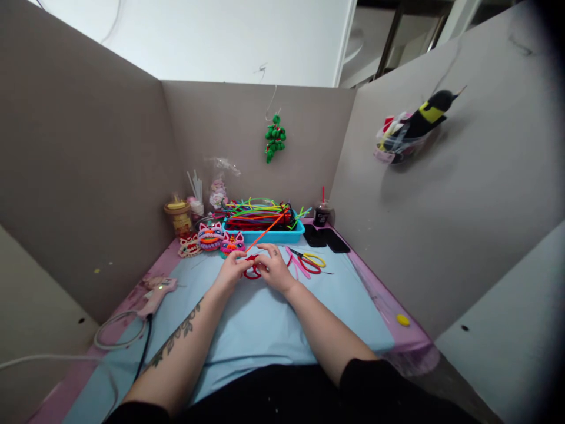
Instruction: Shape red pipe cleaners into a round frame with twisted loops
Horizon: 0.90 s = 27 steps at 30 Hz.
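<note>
A small red looped pipe-cleaner piece (251,273) is between my two hands, just above the blue cloth. My left hand (232,273) pinches at its left side, where an orange pipe cleaner (265,231) slants up and right from the fingertips. At the other side, my right hand (275,271) has its fingers curled onto the red piece. The exact grip of the fingertips is partly hidden. Just right of that hand lie scissors (314,260) with red and yellow handles, beside pink strips (300,265).
Behind my hands a blue tray (282,237) holds many coloured pipe cleaners. Fuzzy animal-face crafts (210,237) sit left of it. A pink glue gun (158,297) with its cable lies at left. Dark phones (333,241) and a drink cup (322,214) stand right; grey partitions surround the table.
</note>
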Available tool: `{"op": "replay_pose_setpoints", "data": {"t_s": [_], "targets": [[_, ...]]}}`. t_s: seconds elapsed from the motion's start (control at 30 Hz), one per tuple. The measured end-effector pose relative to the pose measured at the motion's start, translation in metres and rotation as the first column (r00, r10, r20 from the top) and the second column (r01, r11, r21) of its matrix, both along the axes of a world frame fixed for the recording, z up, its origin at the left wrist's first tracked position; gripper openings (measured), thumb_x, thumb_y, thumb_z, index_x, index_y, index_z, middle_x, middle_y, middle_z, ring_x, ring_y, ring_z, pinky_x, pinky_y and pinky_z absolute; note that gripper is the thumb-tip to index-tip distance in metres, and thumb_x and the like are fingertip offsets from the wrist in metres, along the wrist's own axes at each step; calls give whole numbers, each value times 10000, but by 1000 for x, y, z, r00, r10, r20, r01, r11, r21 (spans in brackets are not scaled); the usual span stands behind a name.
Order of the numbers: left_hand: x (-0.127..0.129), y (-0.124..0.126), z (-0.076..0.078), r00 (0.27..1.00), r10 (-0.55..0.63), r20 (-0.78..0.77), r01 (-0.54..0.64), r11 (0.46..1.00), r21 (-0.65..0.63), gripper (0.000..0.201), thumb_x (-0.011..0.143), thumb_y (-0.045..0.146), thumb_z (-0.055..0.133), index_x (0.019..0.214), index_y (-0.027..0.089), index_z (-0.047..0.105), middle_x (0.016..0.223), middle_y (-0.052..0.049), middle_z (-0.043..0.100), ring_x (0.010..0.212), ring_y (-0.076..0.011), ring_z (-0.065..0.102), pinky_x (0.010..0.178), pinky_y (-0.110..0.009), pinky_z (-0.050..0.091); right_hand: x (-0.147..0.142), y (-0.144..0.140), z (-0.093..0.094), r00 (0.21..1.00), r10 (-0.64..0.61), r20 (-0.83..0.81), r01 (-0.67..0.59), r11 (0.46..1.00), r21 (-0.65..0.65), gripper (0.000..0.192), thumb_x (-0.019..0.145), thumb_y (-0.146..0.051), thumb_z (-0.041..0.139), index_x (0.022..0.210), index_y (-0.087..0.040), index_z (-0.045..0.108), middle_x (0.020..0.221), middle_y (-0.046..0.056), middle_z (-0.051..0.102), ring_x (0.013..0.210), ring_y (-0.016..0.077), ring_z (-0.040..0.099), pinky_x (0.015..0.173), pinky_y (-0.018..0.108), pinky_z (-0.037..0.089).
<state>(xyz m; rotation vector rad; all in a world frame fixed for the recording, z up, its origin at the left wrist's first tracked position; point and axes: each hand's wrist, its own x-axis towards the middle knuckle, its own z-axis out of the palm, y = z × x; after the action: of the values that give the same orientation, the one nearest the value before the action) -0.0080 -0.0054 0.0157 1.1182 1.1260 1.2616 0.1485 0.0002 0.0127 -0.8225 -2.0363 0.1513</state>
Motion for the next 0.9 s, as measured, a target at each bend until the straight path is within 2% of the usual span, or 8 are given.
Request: {"op": "replay_pose_setpoints", "data": {"t_s": [0.17, 0.27, 0.33, 0.4, 0.47, 0.57, 0.73, 0.9], "targets": [[1, -2, 1, 1000, -5, -1, 5, 1000, 6, 460, 512, 352, 756, 832, 171, 480, 459, 80, 509, 338, -33, 339, 396, -163, 191, 0, 0, 1, 999, 48, 4, -48, 999, -3, 262, 715, -65, 511, 830, -258, 646, 1217, 40, 475, 1153, 230, 388, 977, 446, 320], [3, -4, 3, 1000, -7, -17, 7, 999, 37, 452, 524, 330, 747, 844, 174, 468, 501, 59, 549, 370, -48, 393, 417, -167, 238, 0, 2, -1, 993, 27, -116, -36, 997, -74, 222, 708, -71, 517, 776, -243, 642, 1175, 44, 497, 1144, 217, 414, 982, 430, 318], [4, -6, 5, 999, -25, -39, 28, 994, 101, 442, 542, 320, 736, 851, 182, 452, 521, 54, 559, 413, -64, 442, 446, -172, 280, 0, 5, -4, 967, -20, -255, -27, 983, -182, 127, 694, -117, 562, 715, -220, 634, 1144, 55, 508, 1122, 217, 448, 965, 414, 338], [6, -8, 6, 994, -46, -101, 64, 982, 179, 411, 572, 319, 717, 847, 186, 442, 508, 66, 535, 429, -67, 447, 456, -171, 286, -1, 10, -9, 915, -88, -393, -57, 938, -343, 8, 657, -188, 628, 662, -193, 625, 1125, 75, 520, 1074, 231, 496, 898, 396, 398], [6, -9, 7, 980, -62, -188, 105, 968, 228, 372, 603, 319, 694, 844, 186, 443, 494, 75, 508, 414, -60, 418, 441, -170, 264, -1, 15, -13, 866, -144, -479, -123, 868, -482, 94, 610, -245, 677, 632, -172, 622, 1102, 96, 541, 1023, 248, 536, 831, 383, 435], [6, -10, 8, 967, -63, -248, 125, 962, 242, 355, 621, 306, 677, 856, 184, 441, 509, 74, 504, 413, -58, 408, 439, -172, 261, -1, 18, -17, 846, -141, -514, -190, 821, -539, 136, 585, -272, 700, 634, -163, 634, 1055, 97, 578, 1010, 253, 550, 871, 390, 407], [3, -7, 7, 971, -23, -239, 78, 971, 227, 364, 625, 306, 667, 876, 187, 432, 524, 75, 496, 430, -67, 430, 448, -175, 275, 0, 14, -10, 888, -111, -447, -150, 848, -508, 162, 644, -317, 670, 753, -197, 655, 1086, 85, 547, 1070, 250, 504, 835, 376, 420], [1, -6, 5, 958, -46, -282, 115, 965, 234, 355, 639, 286, 649, 894, 182, 425, 537, 74, 493, 437, -63, 412, 448, -172, 271, 5, 13, -6, 919, -120, -374, -43, 915, -401, 89, 677, -282, 648, 715, -201, 653, 1048, 61, 517, 1066, 203, 484, 947, 349, 332]]}}
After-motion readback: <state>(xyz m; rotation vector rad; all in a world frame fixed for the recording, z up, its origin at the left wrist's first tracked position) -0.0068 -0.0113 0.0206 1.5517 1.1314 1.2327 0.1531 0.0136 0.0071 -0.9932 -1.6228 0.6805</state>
